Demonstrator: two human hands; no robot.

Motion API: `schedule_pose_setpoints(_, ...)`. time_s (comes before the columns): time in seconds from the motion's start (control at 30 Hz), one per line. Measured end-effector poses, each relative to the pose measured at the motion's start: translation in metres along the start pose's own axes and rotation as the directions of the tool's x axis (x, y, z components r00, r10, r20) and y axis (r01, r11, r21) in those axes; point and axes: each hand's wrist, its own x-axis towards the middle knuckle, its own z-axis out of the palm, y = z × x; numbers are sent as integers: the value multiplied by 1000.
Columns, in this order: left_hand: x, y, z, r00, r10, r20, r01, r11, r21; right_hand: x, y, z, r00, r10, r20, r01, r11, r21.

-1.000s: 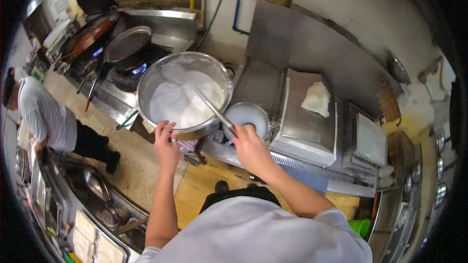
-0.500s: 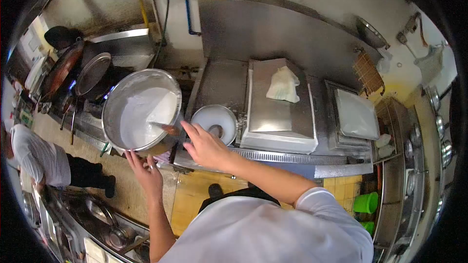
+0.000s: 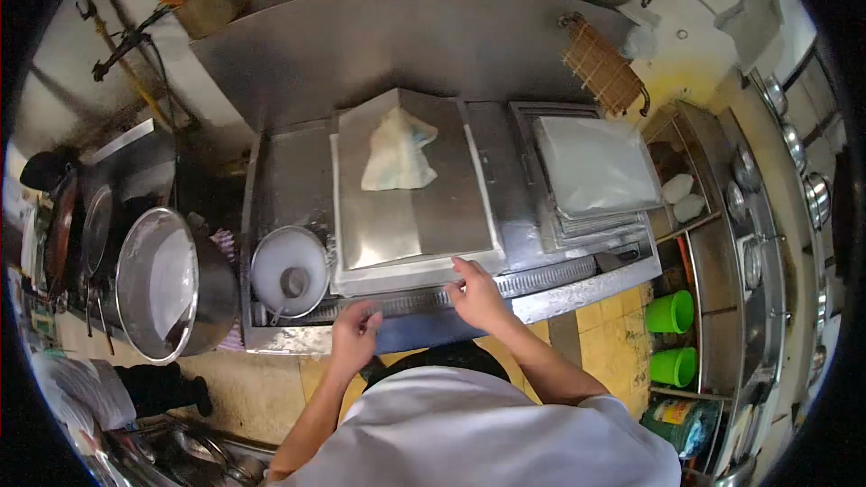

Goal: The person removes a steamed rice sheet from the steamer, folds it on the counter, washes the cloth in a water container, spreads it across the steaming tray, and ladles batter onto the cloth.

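My left hand hovers at the front edge of the steel counter, its fingers loosely bent and holding nothing. To its left stands a bowl of white liquid with a ladle in it. My right hand is empty, fingers apart, near the front of a peaked metal lid. A crumpled white cloth lies on that lid. White edging shows beneath the lid. At the left, a large steel pot holds white liquid.
Stacked trays lie at the counter's right. A woven basket hangs on the back wall. Green buckets stand at lower right. Woks sit on the left stove, and another person stands at lower left.
My view has swung right. My right hand has let go of the wooden-handled tool in the large pot, and my left hand has left the pot's rim. Both are now at the counter front.
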Motion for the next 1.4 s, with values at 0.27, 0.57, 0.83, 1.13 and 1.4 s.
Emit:
schedule_pose_setpoints(0.27,67,88,130,974,34,225,-29,999,-24,59,89,-113,958,46,-283,-136,942,-308)
schedule_pose_setpoints(0.57,61,77,145,982,-110,155,112,994,-5,115,143,-158,976,166,-141,-217,811,-543)
schedule_pose_setpoints(0.83,25,66,105,948,-298,-108,286,951,-115,244,-1,-66,997,-80,-17,78,989,-127)
schedule_pose_setpoints(1.13,-50,15,77,813,-401,-422,316,913,-260,327,-56,15,997,68,40,-51,943,-330)
schedule_pose_setpoints(1.4,-102,12,57,718,-519,-463,395,852,-344,306,-60,28,973,58,-222,-105,973,-206)
